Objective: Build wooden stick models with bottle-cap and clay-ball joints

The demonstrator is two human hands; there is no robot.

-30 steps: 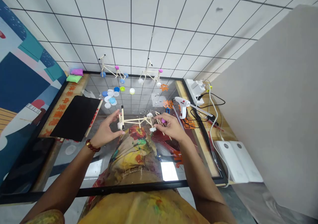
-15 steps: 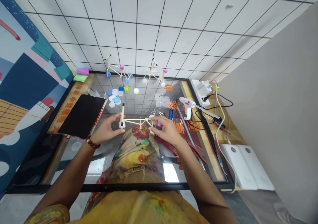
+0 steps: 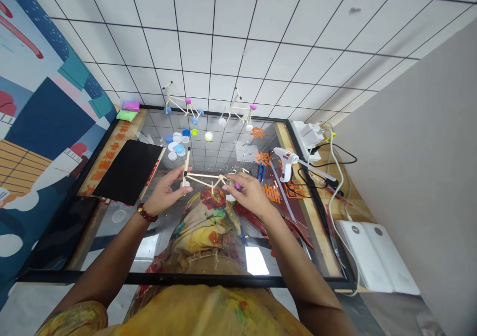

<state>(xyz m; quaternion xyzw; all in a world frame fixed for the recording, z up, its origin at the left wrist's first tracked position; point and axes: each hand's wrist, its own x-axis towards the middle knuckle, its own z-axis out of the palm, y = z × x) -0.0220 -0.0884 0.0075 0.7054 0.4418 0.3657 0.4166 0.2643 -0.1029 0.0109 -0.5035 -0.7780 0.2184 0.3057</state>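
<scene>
Between my two hands is a small tricycle model (image 3: 203,178) built of pale sticks, with black tips on its upright front post. My left hand (image 3: 169,189) grips its front end, thumb and fingers around the white cap wheel (image 3: 186,184). At the rear end my right hand (image 3: 248,193) pinches the frame, and its fingers partly hide a magenta piece (image 3: 237,185) and the rear wheels. Two similar models stand at the back of the glass-topped table: one with blue wheels (image 3: 187,108), the other with white wheels (image 3: 237,111).
Several loose bottle caps (image 3: 179,148) lie left of centre. On the right are a white glue gun (image 3: 286,163), a blue U-shaped tool (image 3: 261,172), cables and a power strip (image 3: 303,132). A black board (image 3: 128,172) lies at left. Small scraps are scattered beyond my hands.
The view has turned slightly left, so the table's things sit farther right in the picture. The model's front post now leans a little, and both hands keep their hold.
</scene>
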